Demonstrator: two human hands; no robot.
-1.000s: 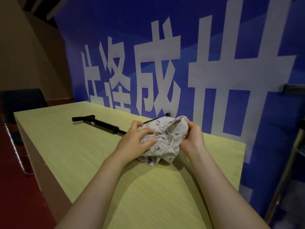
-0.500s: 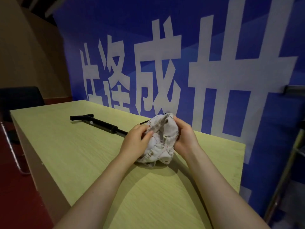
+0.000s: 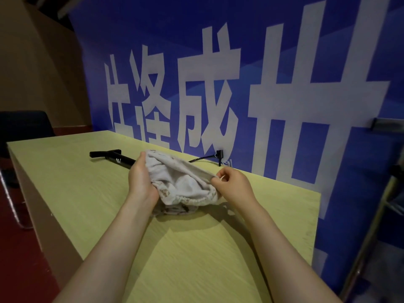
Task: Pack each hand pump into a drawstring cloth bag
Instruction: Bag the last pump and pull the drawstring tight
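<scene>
A pale patterned drawstring cloth bag (image 3: 181, 184) is held just above the yellow-green table (image 3: 196, 259), its mouth stretched wide toward me. My left hand (image 3: 142, 180) grips the left edge of the bag's rim. My right hand (image 3: 231, 184) pinches the right edge of the rim. Behind the bag a black hand pump (image 3: 113, 157) lies flat on the table, its T-handle to the left. Its middle is hidden by the bag and my left hand, and its thin hose with the nozzle end (image 3: 218, 154) shows at the back right.
A blue banner with large white characters (image 3: 218, 88) stands right behind the table's far edge. A dark chair (image 3: 24, 127) sits at the left beyond the table. The red floor (image 3: 19, 259) lies below the table's left edge. Metal frame parts (image 3: 389, 193) stand at the right.
My hands have moved apart and pulled the bunched bag open; its mouth is now stretched wide. The pump has not moved.
</scene>
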